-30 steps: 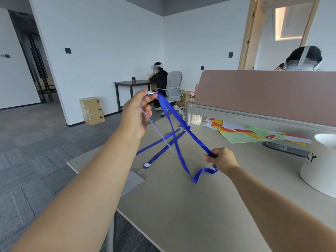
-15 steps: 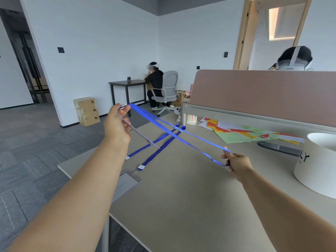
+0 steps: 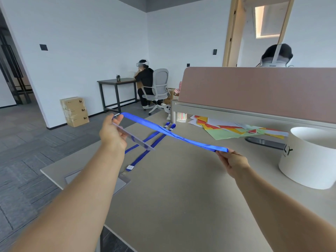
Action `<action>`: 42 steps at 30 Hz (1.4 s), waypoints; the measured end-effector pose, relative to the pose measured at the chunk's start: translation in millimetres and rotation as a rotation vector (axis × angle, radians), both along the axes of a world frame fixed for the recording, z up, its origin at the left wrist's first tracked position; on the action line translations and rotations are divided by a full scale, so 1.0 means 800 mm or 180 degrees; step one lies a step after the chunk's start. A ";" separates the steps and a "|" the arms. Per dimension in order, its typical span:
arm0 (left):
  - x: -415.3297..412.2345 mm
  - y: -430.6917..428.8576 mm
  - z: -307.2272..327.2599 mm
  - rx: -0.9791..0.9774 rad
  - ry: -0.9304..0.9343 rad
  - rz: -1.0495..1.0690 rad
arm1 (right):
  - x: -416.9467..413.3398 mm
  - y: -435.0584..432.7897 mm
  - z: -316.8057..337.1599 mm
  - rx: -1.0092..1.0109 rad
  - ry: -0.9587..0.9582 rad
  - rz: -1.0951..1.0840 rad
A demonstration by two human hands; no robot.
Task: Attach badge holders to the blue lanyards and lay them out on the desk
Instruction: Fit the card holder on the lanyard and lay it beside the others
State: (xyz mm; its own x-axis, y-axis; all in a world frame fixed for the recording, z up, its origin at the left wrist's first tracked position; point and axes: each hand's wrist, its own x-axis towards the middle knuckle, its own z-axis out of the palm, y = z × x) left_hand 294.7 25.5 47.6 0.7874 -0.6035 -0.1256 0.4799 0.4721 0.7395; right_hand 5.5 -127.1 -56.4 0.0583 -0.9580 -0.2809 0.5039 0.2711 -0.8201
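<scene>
A blue lanyard is stretched taut in the air above the beige desk. My left hand pinches its clip end, and a clear badge holder hangs from that clip below the hand. My right hand pinches the lanyard's far loop end. Two more blue lanyards lie flat on the desk under the stretched one, running toward the back. Another clear badge holder lies at the desk's left edge, partly hidden by my left forearm.
A white round container stands at the right. Coloured paper sheets lie under the pink divider. One person sits at a far table, another behind the divider. The desk's left edge drops to grey carpet.
The lanyard went from a slack loop to a taut line. My right hand pulled its end out to the right, and my left hand lowered and moved left with the clip.
</scene>
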 end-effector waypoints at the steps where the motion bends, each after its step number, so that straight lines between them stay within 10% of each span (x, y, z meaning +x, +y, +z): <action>1: -0.001 -0.002 -0.002 -0.0007 0.0016 -0.0015 | -0.001 -0.001 0.000 0.0050 0.0070 -0.0097; 12: 0.004 -0.006 -0.024 -0.0064 0.0051 -0.0416 | -0.013 -0.010 -0.001 0.0451 0.0312 0.0038; 21: -0.026 -0.014 -0.013 0.1239 -0.1325 -0.1625 | 0.015 -0.008 0.019 -0.0018 0.1434 0.0183; 31: -0.060 -0.003 -0.001 0.1894 -0.2654 -0.1704 | 0.115 0.110 0.090 -0.1441 0.0904 0.3480; 42: -0.020 0.051 -0.025 0.2718 -0.3062 -0.1554 | 0.164 0.098 0.056 -0.0822 0.0503 0.2512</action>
State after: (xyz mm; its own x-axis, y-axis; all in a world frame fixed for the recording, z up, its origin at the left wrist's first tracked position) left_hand 278.8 66.2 27.5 0.5066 -0.8531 -0.1250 -0.3975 -0.3598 0.8441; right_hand 136.7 -48.5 -11.7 0.7157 -0.6880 -0.1197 0.1197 0.2898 -0.9496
